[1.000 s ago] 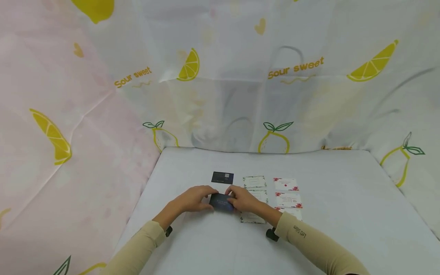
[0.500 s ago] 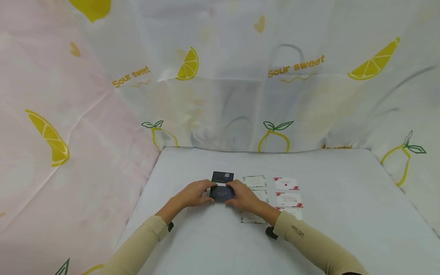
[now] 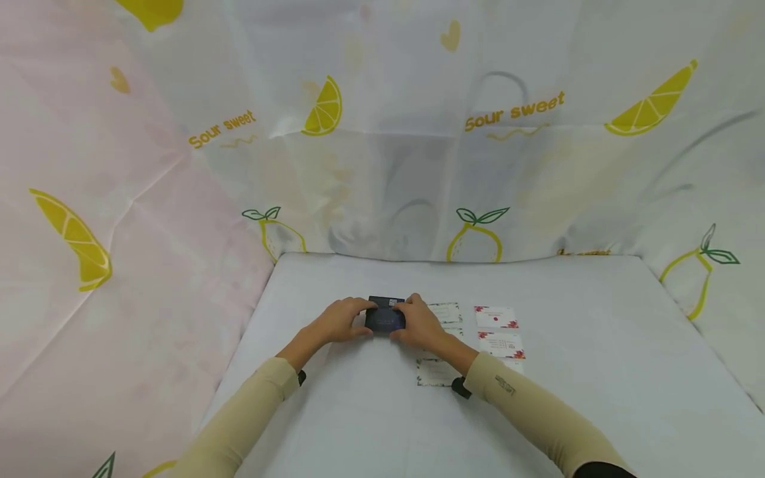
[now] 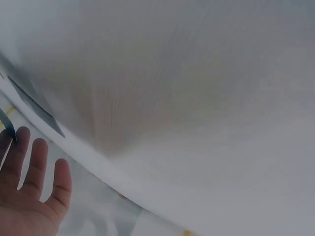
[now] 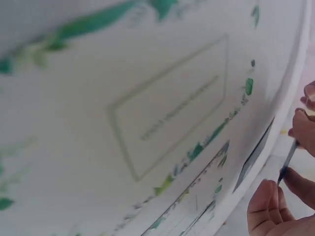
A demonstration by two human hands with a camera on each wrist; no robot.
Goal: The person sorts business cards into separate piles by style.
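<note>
Both hands hold one dark blue business card (image 3: 385, 322) between them. My left hand (image 3: 340, 320) pinches its left side between thumb and fingers, and my right hand (image 3: 421, 324) grips the right side the same way. Behind it on the table lies another dark card (image 3: 382, 301) with a small square code, partly covered by the held one in the head view. The right wrist view catches the held card (image 5: 289, 160) nearly edge-on, raised off the table, with my right hand's fingertips at its lower end.
Right of the hands is a column of cards with green leafy borders (image 3: 436, 373), partly hidden by the right hand and forearm. Further right are white cards with red flowers (image 3: 501, 344), the nearest mostly behind the sleeve. A lemon-print curtain (image 3: 394, 166) hangs behind the white table (image 3: 586, 318).
Both hands have carried the held card away from the body, up to the dark card on the table. The right hand's fingers have shifted from its face to its right side.
</note>
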